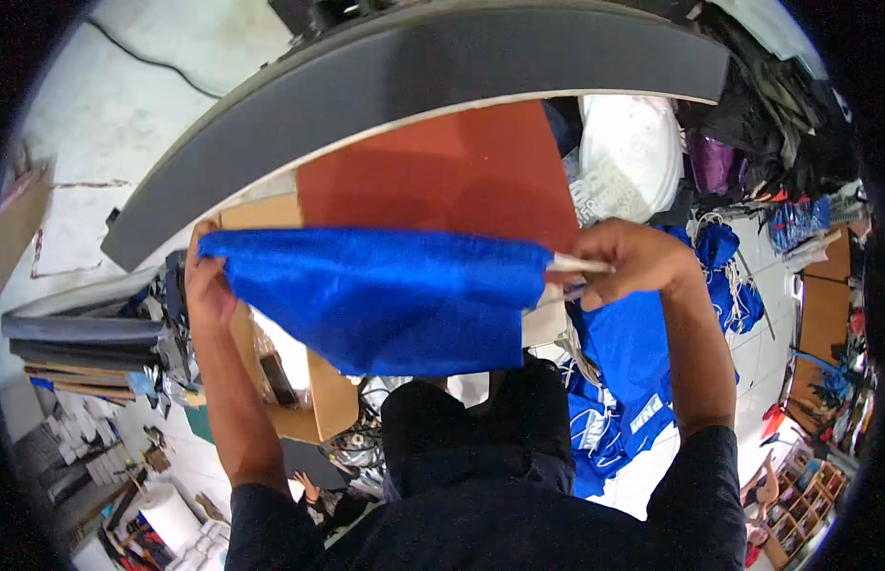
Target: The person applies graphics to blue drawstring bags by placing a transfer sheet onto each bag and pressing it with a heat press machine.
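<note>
A blue cloth drawstring bag [395, 295] is stretched out flat in the air between my two hands. At its left corner, my left hand [209, 285] pinches the cloth between thumb and fingers. My right hand [642, 259] is closed at the other end, gripping the white drawstring [580, 265] that comes out of the bag's hem. Behind and below the cloth, an open cardboard box [333, 395] is partly hidden. More blue bags [628, 352] with white cords and white print lie to the right, below my right forearm.
A long grey-topped table [442, 57] curves across the far side, with a reddish-brown panel [442, 162] below it. White plastic sacks [633, 152] and dark cloth heap at the upper right. Fabric rolls [86, 328] lie left. Another person's hand [307, 487] shows at the lower left.
</note>
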Available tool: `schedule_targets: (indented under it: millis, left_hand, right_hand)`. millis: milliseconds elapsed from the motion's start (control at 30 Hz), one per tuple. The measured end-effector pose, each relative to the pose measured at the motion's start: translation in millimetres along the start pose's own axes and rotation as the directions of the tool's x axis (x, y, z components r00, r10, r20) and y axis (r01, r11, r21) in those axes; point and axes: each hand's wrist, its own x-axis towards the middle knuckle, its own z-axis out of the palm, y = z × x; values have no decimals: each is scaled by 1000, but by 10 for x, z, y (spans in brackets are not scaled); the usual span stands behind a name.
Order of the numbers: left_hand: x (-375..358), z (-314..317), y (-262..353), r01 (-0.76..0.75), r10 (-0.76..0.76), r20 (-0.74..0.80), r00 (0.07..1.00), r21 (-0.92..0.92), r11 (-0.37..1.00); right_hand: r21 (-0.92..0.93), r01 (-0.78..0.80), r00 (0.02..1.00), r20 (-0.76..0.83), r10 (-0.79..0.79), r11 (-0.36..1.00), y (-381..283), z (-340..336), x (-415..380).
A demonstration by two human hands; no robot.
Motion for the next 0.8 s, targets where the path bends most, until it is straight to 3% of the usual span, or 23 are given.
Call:
schedule_targets:
  millis: [67,100,167,200,233,267,300,333,400,533,667,800]
  left_hand:
    - [0,-68,118,70,-78,151,985,57,996]
    - [21,-58,151,51,-60,157,986,59,997]
    - [121,-44,206,101,-105,239,965,30,994]
    - [346,-414,39,96,-113,173,978,104,990]
    - [601,-203,-36,10,-5,-40,999,127,992]
    - [1220,-688,-392,34,-46,-99,994,-125,992]
    - [1563,-743,-345,-209,164,131,978,657,725]
    - [1765,-753,-339,-413,116,420,900,907,-76]
    - [1981,-662,-435,-403,188,410,892,912,-77]
    - [2443,-264,-797,-343,383,324,865,939,-19]
    - [2901,2,-1053,-295,551,215,806,954,60]
    - [3095,-82,-1192,-270,684,101,722,952,145]
  right_hand:
    - [9,180,982,-61,-179,984,63,-58,-248]
    - [259,325,925,-289,-248,909,45,23,-365]
    - [528,586,799,-504,-328,615,-95,-117,-325]
    - [502,551,825,-449,-344,667,-189,-344,-191]
    - [472,512,851,-390,-350,718,-299,-679,39]
    - [428,580,773,-557,-303,693,-272,-1027,442]
    - [379,637,670,-703,-239,671,-165,-1325,900]
    - [348,695,643,-693,-327,630,-99,-1540,1260]
    - [295,764,590,-677,-439,573,-122,-1778,1533]
    - [-109,683,402,-769,-497,722,-88,-1691,2022]
    - [-465,446,196,-783,-591,765,13,-2020,2155]
    - [-695,98,-3,-716,-698,712,-11,-2397,2386]
